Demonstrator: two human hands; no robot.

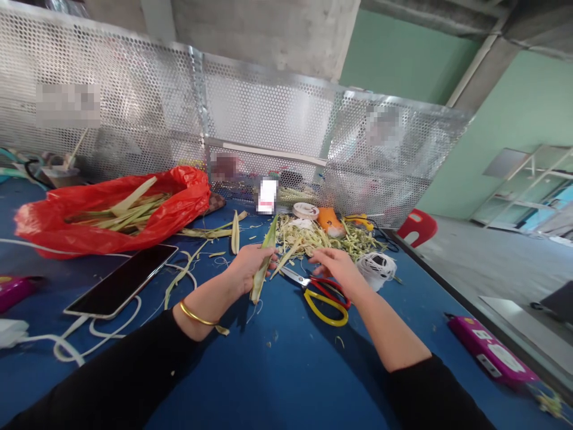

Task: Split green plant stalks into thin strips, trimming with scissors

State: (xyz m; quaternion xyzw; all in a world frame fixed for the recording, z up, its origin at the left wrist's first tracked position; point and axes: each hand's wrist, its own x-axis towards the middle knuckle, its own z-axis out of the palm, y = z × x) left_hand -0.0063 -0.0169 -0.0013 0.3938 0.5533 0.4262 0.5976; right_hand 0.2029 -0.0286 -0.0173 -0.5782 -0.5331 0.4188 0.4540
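Blue table (277,370), green leaf strip (265,267) in the left hand's (255,267) closed grip, right hand's (333,263) grip open

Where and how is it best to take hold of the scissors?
I would grip the yellow loop and red loop, coming from the near right: the scissors lie with loops beside the right hand and blades pointing away, leftward.

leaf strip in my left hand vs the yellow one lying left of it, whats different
The held strip is greenish; the lying strip, pale yellow. The held strip looks longer and is in the left hand; the lying strip rests on the blue table. Both are slender.
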